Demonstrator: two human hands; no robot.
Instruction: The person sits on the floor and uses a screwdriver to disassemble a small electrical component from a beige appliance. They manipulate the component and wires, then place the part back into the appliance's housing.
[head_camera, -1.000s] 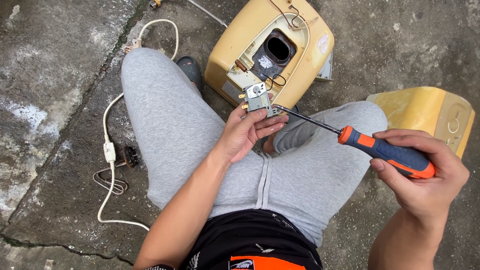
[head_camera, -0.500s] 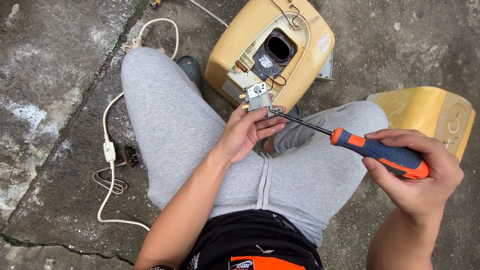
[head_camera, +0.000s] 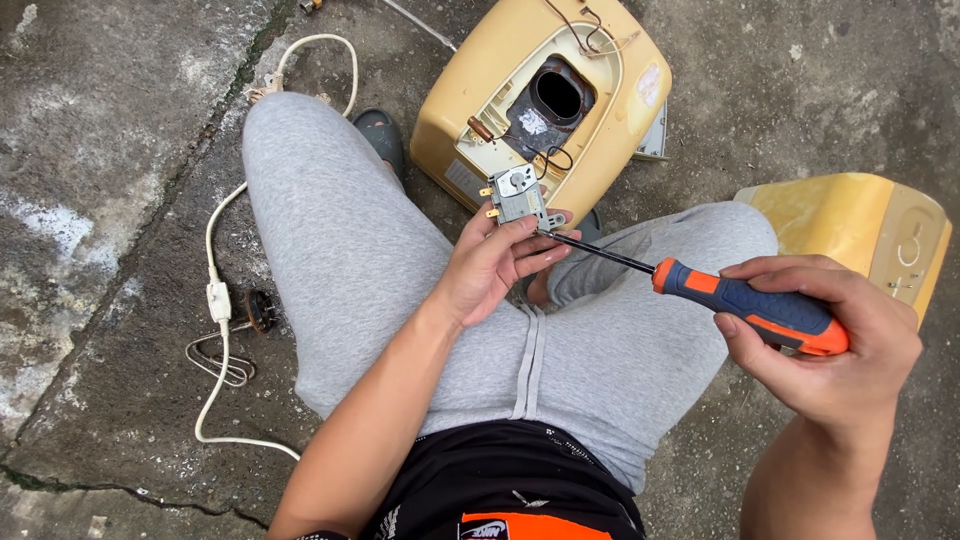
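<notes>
Sitting on rough concrete here, legs in grey sweatpants (head_camera: 330, 250) spread out with the work in between. The left hand (head_camera: 495, 265) is closed around a small grey switch module (head_camera: 517, 196) (metal-looking box with a couple of brass tabs sticking out the side), pinching it between thumb and fingertips just above the knee gap. The right hand (head_camera: 825, 345) is wrapped tight around the orange and blue handle of a screwdriver (head_camera: 745, 305), and the dark shaft runs up and left so the tip touches the lower edge of that module.

Right behind the module sits a yellowed plastic housing (head_camera: 460, 120), open side up, with a dark round hole in the middle and some thin wires looped around it. A second yellow cover (head_camera: 850, 225) lies off to the right, near the right hand. On the left side a white power cord (head_camera: 215, 270) with an inline switch snakes across the concrete, well apart from both hands.
</notes>
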